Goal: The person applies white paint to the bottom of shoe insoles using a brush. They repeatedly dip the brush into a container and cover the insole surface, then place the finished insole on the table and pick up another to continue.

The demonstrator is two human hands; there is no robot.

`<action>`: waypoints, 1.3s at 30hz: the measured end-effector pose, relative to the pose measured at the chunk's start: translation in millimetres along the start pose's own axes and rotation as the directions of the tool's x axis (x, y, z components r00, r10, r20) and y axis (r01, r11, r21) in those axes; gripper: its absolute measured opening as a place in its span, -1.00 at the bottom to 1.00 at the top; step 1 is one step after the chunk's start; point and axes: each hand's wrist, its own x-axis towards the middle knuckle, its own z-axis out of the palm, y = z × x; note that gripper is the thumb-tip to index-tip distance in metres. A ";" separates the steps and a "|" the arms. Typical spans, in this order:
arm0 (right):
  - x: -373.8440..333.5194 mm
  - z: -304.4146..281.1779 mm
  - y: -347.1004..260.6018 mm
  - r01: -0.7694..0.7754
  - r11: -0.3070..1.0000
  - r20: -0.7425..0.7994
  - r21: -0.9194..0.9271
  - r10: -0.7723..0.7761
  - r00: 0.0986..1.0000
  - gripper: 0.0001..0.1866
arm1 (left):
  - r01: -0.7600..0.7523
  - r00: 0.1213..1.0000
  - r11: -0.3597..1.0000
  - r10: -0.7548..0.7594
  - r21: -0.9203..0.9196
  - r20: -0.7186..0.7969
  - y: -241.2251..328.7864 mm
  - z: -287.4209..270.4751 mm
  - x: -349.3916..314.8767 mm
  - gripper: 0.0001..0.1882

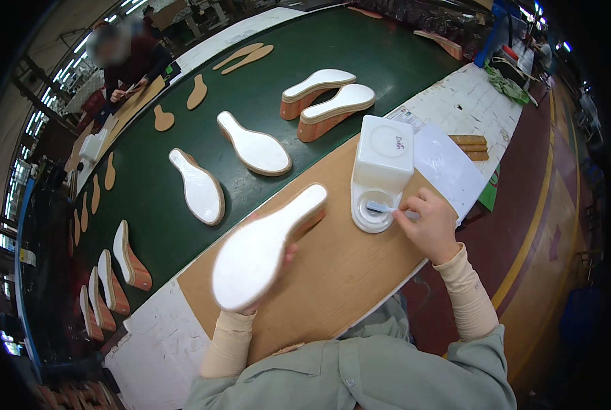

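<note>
My left hand [290, 255] holds a wedge shoe sole [258, 249], its white top face turned up and its heel end pointing away to the right. Most of that hand is hidden beneath the sole. Pinched in my right hand [430, 224] is a small brush [381, 206] with a pale handle. Its bristle end is in the round cup at the foot of a white plastic dispenser [385, 147]. The dispenser stands on a brown cardboard sheet [333, 273] in front of me.
A green conveyor belt [162, 246] carries several white-topped wedge soles [254, 145] and tan insoles [196, 92]. White paper [449, 164] and brown blocks [471, 147] lie right of the dispenser. Across the belt, another person [131, 61] handles something small.
</note>
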 end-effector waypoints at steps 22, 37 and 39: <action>14.6 -16.3 -119.6 0.376 0.854 -0.201 0.359 -0.323 0.925 -0.85 | 0.069 0.988 0.985 -0.045 -0.157 0.148 -4.2 51.2 8.4 -0.13; 15.6 -36.2 -135.9 0.483 0.812 -0.372 0.328 -0.359 0.856 -0.78 | -0.010 0.973 0.953 0.079 -0.304 0.217 2.8 82.2 10.7 -0.11; 18.8 -32.8 -141.4 0.512 0.808 -0.395 0.291 -0.386 0.834 -0.76 | -0.039 0.988 0.995 0.025 0.089 0.151 4.4 86.5 8.1 -0.07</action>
